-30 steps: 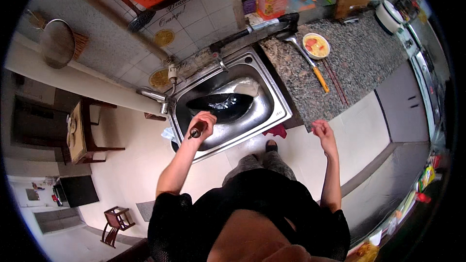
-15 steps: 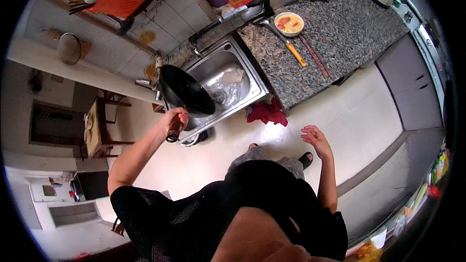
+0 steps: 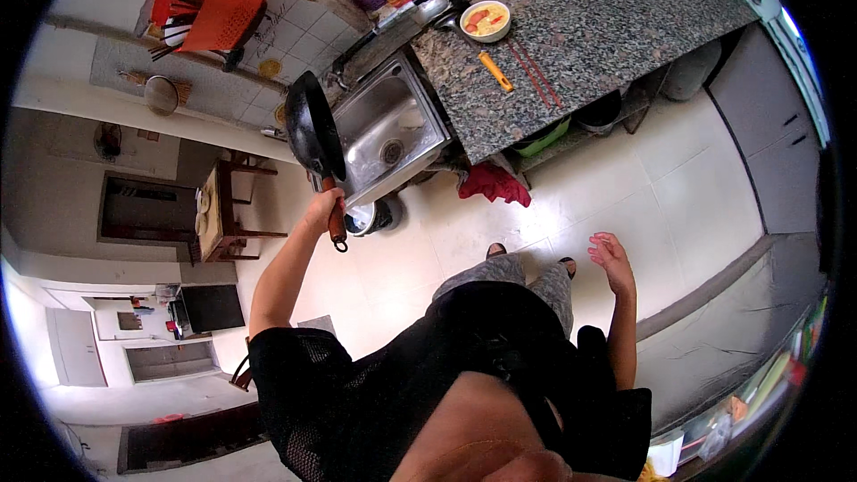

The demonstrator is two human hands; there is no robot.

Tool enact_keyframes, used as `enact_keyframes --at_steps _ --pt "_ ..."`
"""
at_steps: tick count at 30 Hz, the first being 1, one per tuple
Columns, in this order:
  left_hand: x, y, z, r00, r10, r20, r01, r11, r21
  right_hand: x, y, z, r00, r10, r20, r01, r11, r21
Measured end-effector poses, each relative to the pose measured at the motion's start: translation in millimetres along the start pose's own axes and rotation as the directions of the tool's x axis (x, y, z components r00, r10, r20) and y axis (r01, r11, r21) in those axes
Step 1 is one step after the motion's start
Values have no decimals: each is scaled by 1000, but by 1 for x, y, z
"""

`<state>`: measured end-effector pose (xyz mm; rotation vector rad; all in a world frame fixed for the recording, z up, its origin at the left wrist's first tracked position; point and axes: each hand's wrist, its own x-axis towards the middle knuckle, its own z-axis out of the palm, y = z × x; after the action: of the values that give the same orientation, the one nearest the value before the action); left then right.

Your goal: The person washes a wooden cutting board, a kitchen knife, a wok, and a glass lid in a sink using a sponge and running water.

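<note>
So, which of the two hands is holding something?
The left hand: it grips the brown wooden handle of the black wok. The right hand is empty and loosely open.

Upper left, a basket [image 3: 234, 22] and a sieve [image 3: 162, 95]; upper centre, a bowl [image 3: 487, 38] and chopsticks [image 3: 540, 74] on the table [image 3: 616, 27]; mid-frame, a cloth [image 3: 493, 185].

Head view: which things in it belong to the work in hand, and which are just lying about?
In use:
black wok, its wooden handle gripped in the left hand
sink, partly overlapped by the wok

Lying about:
bowl of food
yellow-handled utensil
chopsticks
red cloth
</note>
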<state>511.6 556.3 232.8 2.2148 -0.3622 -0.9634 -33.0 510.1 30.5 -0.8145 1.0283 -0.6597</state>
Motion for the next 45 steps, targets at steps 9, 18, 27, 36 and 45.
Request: enact_keyframes --at_steps 9,18,27,36,45 --pt "11 -41 6 972 109 -210 -83 988 130 -5 14 -51 999 -24 -33 26 997 70" --pt "-42 -19 18 979 186 80 -118 844 -523 -3 24 -96 996 30 -79 -23 995 93" --pt "-160 46 105 488 693 531 747 -17 -665 27 3 -158 996 41 -78 -37 998 49" --pt "-136 187 330 102 733 673 860 275 -430 76 -77 -306 952 -123 -279 113 992 -51" --pt "-149 389 620 -359 495 791 800 600 -13 -10 -62 -475 542 209 -814 135 934 330"
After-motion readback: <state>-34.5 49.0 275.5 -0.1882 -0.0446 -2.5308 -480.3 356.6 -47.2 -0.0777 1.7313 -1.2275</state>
